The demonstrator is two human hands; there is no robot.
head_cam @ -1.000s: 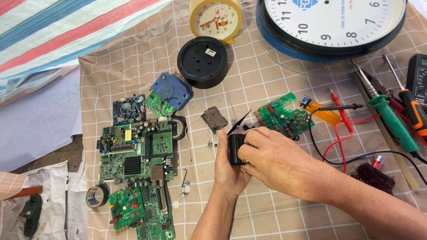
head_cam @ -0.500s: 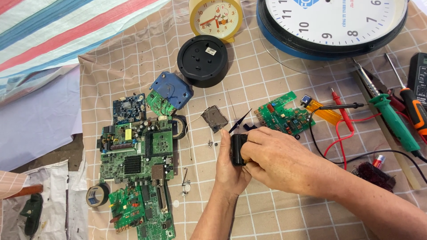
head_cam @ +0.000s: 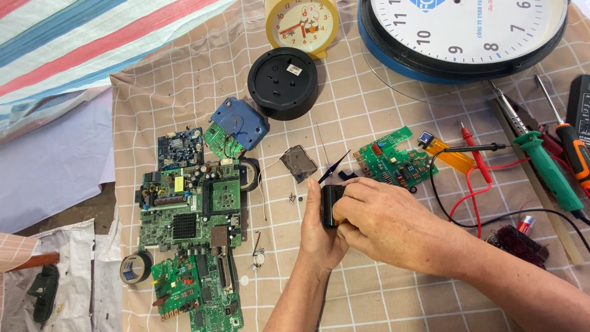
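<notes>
Hands meet over the checked cloth (head_cam: pixel 393 289): the left hand (head_cam: pixel 319 230) cups a small black module (head_cam: pixel 332 206) from behind, and the right hand (head_cam: pixel 384 221) closes over its front, fingers pinching it. Just above them lie black tweezers (head_cam: pixel 334 166) and a green circuit board (head_cam: pixel 393 163). Farther left sits a cluster of larger boards (head_cam: pixel 190 212); red probe leads (head_cam: pixel 476 178) trail to the right.

A small black box-shaped part (head_cam: pixel 332 206) sits upright between the two hands, above the checked cloth on the desk. Only its left face and rounded top edge show; the rest is hidden by fingers. The left hand (head_cam: pixel 319 237) cups it from below and behind, while the right hand (head_cam: pixel 384 224) wraps over it from the right, thumb pressed against its side.
</notes>
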